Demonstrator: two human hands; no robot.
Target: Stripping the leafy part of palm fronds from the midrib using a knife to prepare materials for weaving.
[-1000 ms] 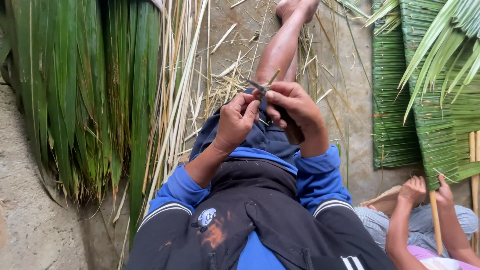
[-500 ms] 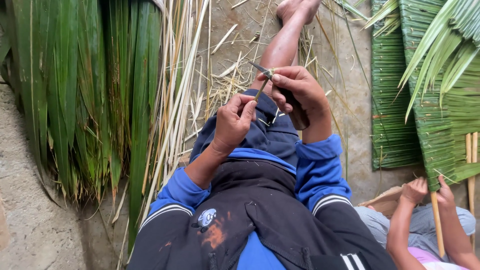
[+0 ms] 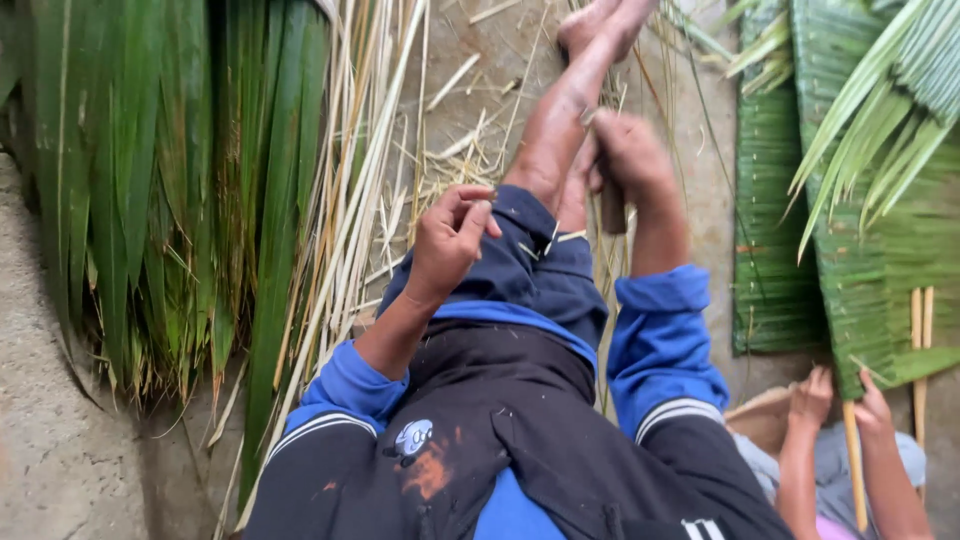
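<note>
The right hand (image 3: 632,155) grips a knife handle (image 3: 612,208) jutting below its fist; the left hand (image 3: 450,235) pinches fingertips together nearby.

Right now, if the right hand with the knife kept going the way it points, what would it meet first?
The right hand points up-frame, gripping a dark knife handle. The blade is blurred, so its line is unsure. Probably the bare shin just beside it comes first, then the dry straw scraps on the ground. Depth is unclear.

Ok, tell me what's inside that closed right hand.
The right hand grips a dark handle jutting out below the fist. The frame is blurred, and the fingers cover whatever lies above it.
</note>
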